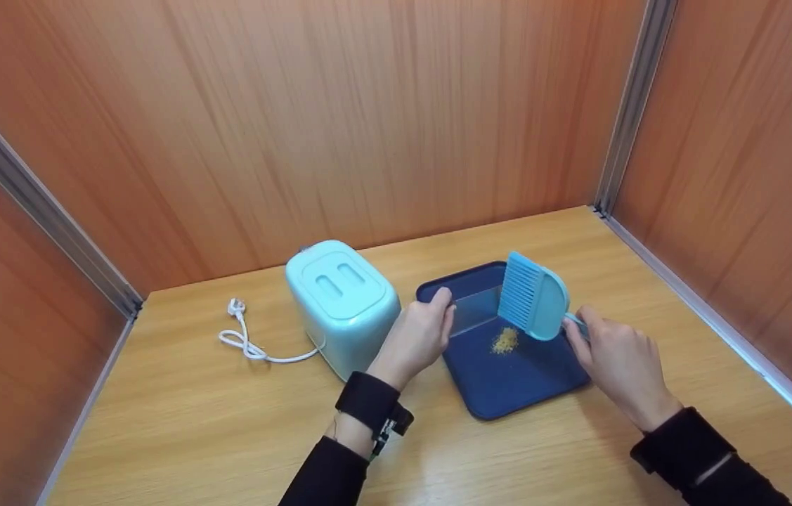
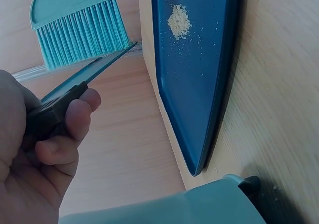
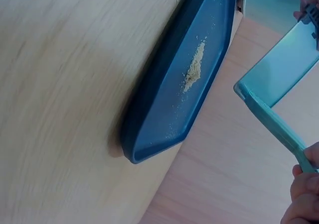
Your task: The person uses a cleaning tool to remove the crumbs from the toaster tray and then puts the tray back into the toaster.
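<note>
My left hand (image 1: 418, 334) grips the dark handle (image 2: 55, 112) of a flat, broad blade (image 3: 286, 62); whether it is a cleaver or a scraper I cannot tell. With my right hand (image 1: 617, 358) I hold a light-blue hand brush (image 1: 543, 302) by its thin handle. The brush's bristles (image 2: 82, 35) lie at the blade, both raised above a dark-blue tray (image 1: 508, 393). A small heap of yellowish crumbs (image 1: 505, 341) lies on the tray, with finer specks scattered around it.
A light-blue toaster (image 1: 343, 302) stands left of the tray, close to my left hand. Its white cord (image 1: 255, 351) lies looped on the wooden table (image 1: 185, 422), ending in a plug (image 1: 236, 307). Wood-grain panels (image 1: 367, 126) enclose the back and both sides.
</note>
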`<state>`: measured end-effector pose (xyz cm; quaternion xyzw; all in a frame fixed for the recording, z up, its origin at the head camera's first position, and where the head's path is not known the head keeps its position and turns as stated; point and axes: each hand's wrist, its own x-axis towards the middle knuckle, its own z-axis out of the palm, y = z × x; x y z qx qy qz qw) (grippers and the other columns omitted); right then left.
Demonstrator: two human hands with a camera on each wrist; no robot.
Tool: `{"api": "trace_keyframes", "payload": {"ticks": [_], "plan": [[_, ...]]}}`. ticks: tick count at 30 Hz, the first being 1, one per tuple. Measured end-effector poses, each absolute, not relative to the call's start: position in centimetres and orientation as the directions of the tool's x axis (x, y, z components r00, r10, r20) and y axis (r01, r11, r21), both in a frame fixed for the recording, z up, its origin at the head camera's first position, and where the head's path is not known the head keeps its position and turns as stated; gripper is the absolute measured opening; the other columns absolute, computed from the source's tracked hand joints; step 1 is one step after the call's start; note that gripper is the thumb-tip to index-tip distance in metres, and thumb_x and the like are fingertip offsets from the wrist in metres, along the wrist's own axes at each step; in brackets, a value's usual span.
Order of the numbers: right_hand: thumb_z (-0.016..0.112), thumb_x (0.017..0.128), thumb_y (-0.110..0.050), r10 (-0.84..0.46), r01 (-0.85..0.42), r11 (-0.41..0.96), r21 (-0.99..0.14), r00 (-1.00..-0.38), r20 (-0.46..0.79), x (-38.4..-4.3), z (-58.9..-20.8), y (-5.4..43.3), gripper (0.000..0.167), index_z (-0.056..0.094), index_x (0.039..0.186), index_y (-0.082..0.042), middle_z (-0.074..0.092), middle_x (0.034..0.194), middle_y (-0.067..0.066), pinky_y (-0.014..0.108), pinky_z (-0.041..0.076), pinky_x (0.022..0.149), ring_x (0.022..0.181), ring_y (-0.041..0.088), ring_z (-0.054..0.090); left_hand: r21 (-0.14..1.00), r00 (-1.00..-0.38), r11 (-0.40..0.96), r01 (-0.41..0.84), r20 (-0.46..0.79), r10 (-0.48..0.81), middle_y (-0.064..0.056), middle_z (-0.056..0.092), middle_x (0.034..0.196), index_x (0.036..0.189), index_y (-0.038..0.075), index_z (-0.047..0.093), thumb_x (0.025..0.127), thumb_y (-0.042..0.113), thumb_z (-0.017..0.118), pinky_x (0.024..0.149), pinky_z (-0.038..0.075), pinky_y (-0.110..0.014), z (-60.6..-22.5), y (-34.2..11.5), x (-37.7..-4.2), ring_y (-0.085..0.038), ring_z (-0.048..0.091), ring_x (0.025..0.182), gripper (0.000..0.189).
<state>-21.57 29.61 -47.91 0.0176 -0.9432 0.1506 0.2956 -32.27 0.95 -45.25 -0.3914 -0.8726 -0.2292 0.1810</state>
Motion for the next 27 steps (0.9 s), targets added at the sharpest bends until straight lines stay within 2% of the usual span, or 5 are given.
{"api": "trace_keyframes", "payload": {"ticks": [16, 27], "plan": [[0.069, 0.105, -0.021, 0.096, -0.059, 0.958, -0.282, -0.857, 0.506, -21.66, -48.39, 30.08, 0.024, 0.068, 0.102, 0.002, 0.039, 0.058, -0.003, 0.025, 0.023, 0.046, 0.045, 0.013, 0.038, 0.212, -0.616, 0.604, 0.768, 0.505, 0.605, 0.007, 0.041, 0.065, 0.105, 0.008, 0.053, 0.114, 0.015, 0.05, 0.046, 0.029, -0.015, -45.37, 1.04, -32.19, -0.007, 0.048, 0.051, 0.012], [0.068, 0.106, -0.02, 0.124, -0.083, 0.928, -0.364, -0.851, 0.511, -21.64, -48.08, 29.72, 0.024, 0.067, 0.098, 0.002, 0.038, 0.058, -0.003, 0.024, 0.025, 0.047, 0.046, 0.013, 0.038, 0.218, -0.605, 0.591, 0.776, 0.523, 0.601, 0.007, 0.039, 0.064, 0.103, 0.008, 0.053, 0.113, 0.014, 0.051, 0.047, 0.029, -0.014, -45.43, 1.17, -32.23, -0.008, 0.048, 0.05, 0.012]]}}
